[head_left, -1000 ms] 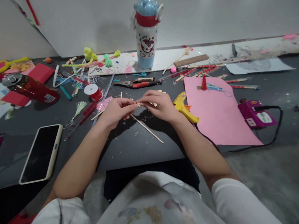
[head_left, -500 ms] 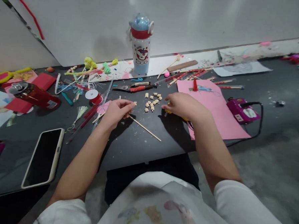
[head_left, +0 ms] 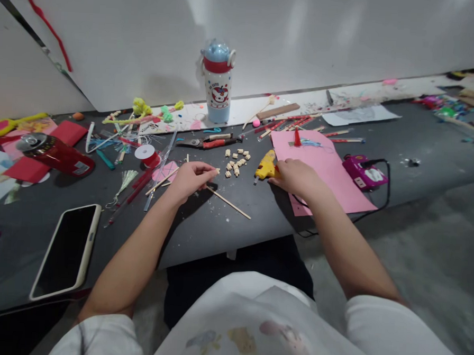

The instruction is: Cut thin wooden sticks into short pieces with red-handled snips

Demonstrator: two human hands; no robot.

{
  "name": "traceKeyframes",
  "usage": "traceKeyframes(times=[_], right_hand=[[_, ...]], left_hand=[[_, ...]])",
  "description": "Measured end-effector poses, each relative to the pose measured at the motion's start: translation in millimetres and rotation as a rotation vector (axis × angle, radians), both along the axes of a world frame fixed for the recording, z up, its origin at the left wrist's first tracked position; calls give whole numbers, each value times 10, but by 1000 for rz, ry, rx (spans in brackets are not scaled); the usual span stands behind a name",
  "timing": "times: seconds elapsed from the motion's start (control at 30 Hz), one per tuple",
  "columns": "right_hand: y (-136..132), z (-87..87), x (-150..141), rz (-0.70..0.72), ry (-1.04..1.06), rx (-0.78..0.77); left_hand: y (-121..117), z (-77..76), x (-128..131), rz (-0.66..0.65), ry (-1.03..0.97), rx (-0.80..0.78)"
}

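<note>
My left hand (head_left: 190, 179) is closed in a pinch on a small wooden piece at its fingertips, just above a thin wooden stick (head_left: 227, 202) lying on the dark table (head_left: 202, 234). My right hand (head_left: 295, 178) is wrapped round the handle of a yellow glue gun (head_left: 265, 165), whose nozzle points left. Between the two hands lies a cluster of several small wooden bits (head_left: 234, 161).
A pink sheet (head_left: 321, 163) and a magenta power strip (head_left: 365, 172) with a black cord lie to the right. Pliers (head_left: 211, 141), a red ribbon spool (head_left: 147, 153), a red can (head_left: 55, 153), a phone (head_left: 66, 250) and a water bottle (head_left: 216, 81) surround the work spot.
My right hand left the left hand, moved right and closed on the yellow glue gun. The left hand kept its pinch on the small piece. The view shifted slightly.
</note>
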State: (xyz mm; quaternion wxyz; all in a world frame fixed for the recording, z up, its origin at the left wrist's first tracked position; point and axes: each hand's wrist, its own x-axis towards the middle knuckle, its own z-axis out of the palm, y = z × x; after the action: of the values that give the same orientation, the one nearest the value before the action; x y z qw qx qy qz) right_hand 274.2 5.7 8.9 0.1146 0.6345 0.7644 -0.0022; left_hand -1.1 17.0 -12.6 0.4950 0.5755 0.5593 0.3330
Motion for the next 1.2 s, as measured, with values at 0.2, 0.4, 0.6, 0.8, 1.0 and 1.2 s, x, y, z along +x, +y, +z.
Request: traceKeyframes(times=[0.2, 0.4, 0.6, 0.8, 1.0, 1.2], right_hand=[[54, -5, 85, 22, 64, 95], [82, 164, 147, 16, 524, 168], [203, 127, -78, -7, 1298, -108], [310, 35, -283, 72, 1490, -278], [389, -167, -423, 26, 1699, -436], [296, -175, -445, -53, 1914, -541]], left_hand=[[4, 15, -3, -8, -9, -1], [-1, 50, 16, 39, -84, 18], [5, 65, 18, 98, -205, -16], [20, 112, -26, 130, -360, -112], [22, 108, -43, 154, -447, -200], [2, 150, -49, 168, -539, -227]])
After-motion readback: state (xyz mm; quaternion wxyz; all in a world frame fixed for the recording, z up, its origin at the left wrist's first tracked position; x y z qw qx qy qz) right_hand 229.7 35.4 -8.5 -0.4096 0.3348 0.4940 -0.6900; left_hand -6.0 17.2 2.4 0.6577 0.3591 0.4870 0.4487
